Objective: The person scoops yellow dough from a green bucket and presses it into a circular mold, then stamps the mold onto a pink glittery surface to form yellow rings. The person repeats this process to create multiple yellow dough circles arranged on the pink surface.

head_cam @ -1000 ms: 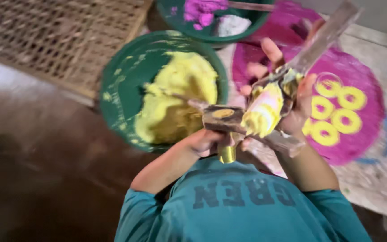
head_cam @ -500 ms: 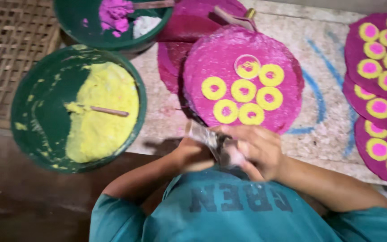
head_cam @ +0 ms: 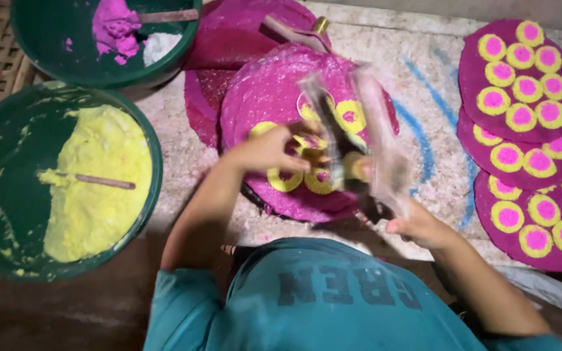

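Both hands work over the magenta disc [head_cam: 274, 97] on the stone slab [head_cam: 437, 162], which already carries several yellow rings [head_cam: 285, 180]. One hand, the left [head_cam: 268, 148], closes its fingers on the tip of a clear piping bag [head_cam: 359, 140]; the right hand [head_cam: 417, 224] grips the bag's lower end. Motion blurs the bag, so its nozzle cannot be placed exactly. A squeeze while it swings could smear yellow paste across finished rings, or drip onto bare magenta.
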